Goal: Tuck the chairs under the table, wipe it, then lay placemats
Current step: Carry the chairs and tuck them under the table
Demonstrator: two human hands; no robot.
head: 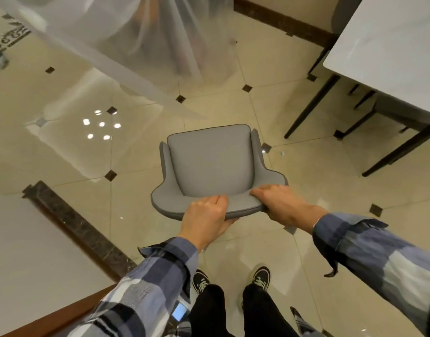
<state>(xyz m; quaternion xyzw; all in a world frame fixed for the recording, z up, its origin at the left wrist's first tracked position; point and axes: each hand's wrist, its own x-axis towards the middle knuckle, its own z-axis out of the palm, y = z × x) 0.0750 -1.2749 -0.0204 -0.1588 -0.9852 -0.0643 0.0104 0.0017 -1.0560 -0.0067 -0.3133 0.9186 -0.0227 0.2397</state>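
Dark lettering is seen on the floor (13, 35) far up and left of the left hand (206, 215), but it cannot be read.

a grey upholstered chair (210, 164) with a curved wraparound back stands on the tiled floor, seen from above, its back edge nearest the viewer. the white-topped table (389, 45) on dark slanted legs sits well apart at upper right, another chair (401, 113) tucked beneath it

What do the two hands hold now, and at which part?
Both the left hand and the right hand grip the grey chair by its backrest's top edge.
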